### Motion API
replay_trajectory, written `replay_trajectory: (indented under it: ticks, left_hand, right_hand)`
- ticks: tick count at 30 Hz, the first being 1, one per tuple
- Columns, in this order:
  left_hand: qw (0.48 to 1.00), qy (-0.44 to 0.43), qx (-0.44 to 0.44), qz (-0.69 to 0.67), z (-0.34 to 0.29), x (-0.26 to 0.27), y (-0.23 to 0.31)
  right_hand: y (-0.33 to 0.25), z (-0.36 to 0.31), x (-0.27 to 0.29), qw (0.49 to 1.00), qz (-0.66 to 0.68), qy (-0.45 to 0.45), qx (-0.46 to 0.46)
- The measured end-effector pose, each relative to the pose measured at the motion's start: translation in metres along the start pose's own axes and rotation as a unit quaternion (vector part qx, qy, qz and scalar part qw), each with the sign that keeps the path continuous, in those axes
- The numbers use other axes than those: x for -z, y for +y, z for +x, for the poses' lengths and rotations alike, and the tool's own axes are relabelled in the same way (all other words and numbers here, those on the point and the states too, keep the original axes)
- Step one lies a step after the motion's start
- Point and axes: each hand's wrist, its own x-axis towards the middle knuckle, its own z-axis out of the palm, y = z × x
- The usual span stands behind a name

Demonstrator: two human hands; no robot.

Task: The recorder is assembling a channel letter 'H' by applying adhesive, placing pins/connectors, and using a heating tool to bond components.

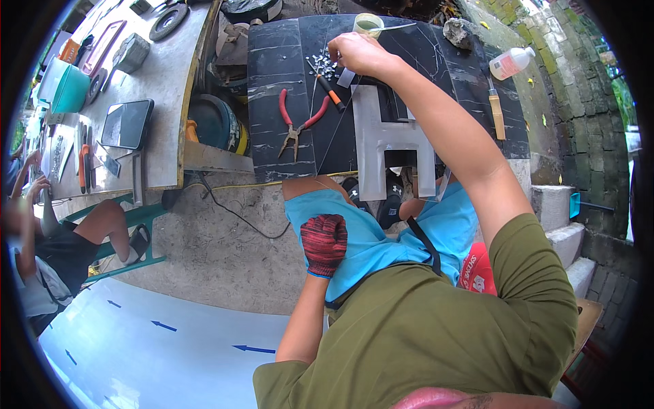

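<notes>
Gray H-shaped piece (pixel 398 136): nearer the body and left of it, the gloved left hand (pixel 325 244) is curled into a fist over the blue shorts (pixel 375 253). The piece lies on the black tabletop (pixel 274 75), legs jutting past the near edge, so the right forearm (pixel 449 119) should avoid bumping it. Left of it lie red-handled pliers (pixel 293 131). Beyond it, the right hand (pixel 361 54) is beside small shiny bits (pixel 323 67); whether it pinches one, I cannot tell. Lifting them singly, clear of the cup (pixel 368 25) farther beyond, seems best.

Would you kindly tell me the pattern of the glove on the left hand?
The glove is mottled red and black; the head view shows it.
</notes>
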Motion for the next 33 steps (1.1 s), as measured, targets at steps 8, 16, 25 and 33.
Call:
replay_trajectory:
  ticks: [8,16,25,33]
  left_hand:
    - [1.0,0.004,-0.002,-0.002,0.0,0.0,-0.001]
    - [1.0,0.0,-0.002,-0.005,0.0,-0.001,-0.002]
    - [1.0,-0.001,0.0,0.004,0.0,0.0,-0.001]
    - [1.0,0.001,0.001,-0.001,-0.001,0.001,0.0]
  right_hand:
    - [0.001,0.003,-0.006,0.999,0.011,-0.029,0.018]
    - [-0.002,-0.006,-0.005,1.0,-0.011,-0.016,0.014]
    - [-0.009,-0.002,-0.008,0.999,0.002,-0.031,-0.018]
    - [-0.003,-0.005,-0.001,0.997,0.064,-0.041,-0.005]
